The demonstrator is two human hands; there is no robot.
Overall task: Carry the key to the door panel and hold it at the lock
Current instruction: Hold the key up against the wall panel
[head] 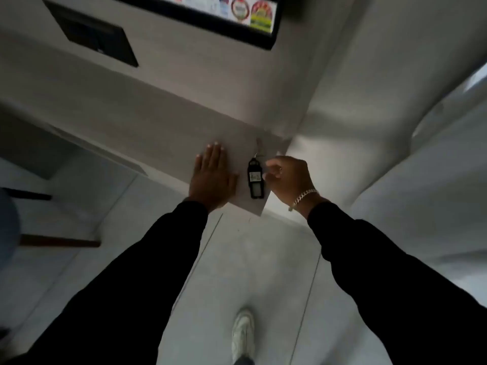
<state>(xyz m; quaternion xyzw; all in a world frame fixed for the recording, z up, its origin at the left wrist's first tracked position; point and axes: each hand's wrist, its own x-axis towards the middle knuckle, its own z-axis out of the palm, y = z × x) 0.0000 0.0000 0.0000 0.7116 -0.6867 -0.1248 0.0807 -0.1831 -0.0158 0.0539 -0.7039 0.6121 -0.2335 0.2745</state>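
Left hand (212, 177) flat, open on door panel (147, 122). Beside it key tag (255, 179) hangs, label unreadable; right hand (290, 177) curled, grip unclear, at panel edge.

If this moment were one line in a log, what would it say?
left hand: flat on door panel | right hand: curled beside key tag | key: at panel, tag hanging | lock: not clearly visible

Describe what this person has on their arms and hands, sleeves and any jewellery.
Both arms are covered by long black sleeves that end at the wrists, plain with no visible markings. The left hand is bare, with no jewellery showing. The right hand has a chunky light-coloured chain-link bracelet at the wrist, and what looks like a thin ring on one finger, though blur makes that uncertain.
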